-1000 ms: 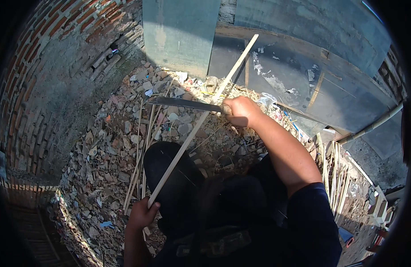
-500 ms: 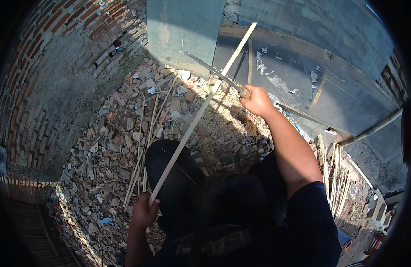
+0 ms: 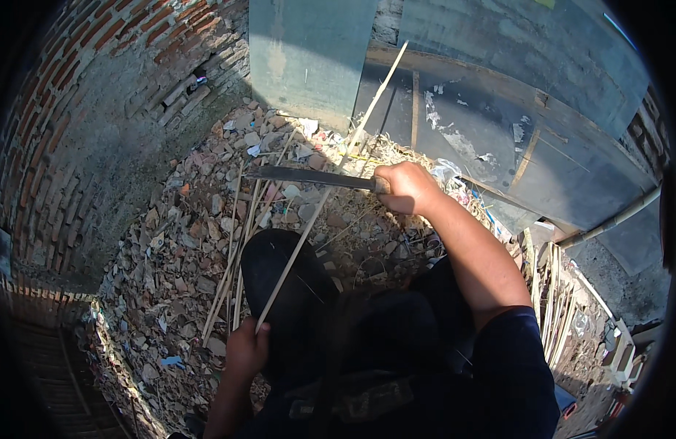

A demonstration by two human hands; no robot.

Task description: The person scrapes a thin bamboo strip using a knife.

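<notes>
Closed round the near end of a long, pale bamboo strip (image 3: 294, 257), my left hand (image 3: 247, 350) is low in the view beside my dark-clad left knee. The strip slants up and away over the rubble, its far end in front of the grey panels. My right hand (image 3: 405, 189) grips the handle of a machete (image 3: 309, 176). Its dark blade points left and crosses over the strip about midway; whether it touches the strip I cannot tell. Several more bamboo strips (image 3: 235, 249) lie on the rubble left of my knee.
Broken bricks and stones (image 3: 184, 256) cover the ground. A brick wall (image 3: 96, 146) rises at left, and blue-grey panels (image 3: 309, 58) stand ahead. Another bundle of strips (image 3: 554, 300) lies at right, near a bamboo pole (image 3: 616, 214).
The machete has come nearer to me along the strip, its blade turning from slanted to nearly level. The strip now shows a narrower side. My left hand has shifted slightly right.
</notes>
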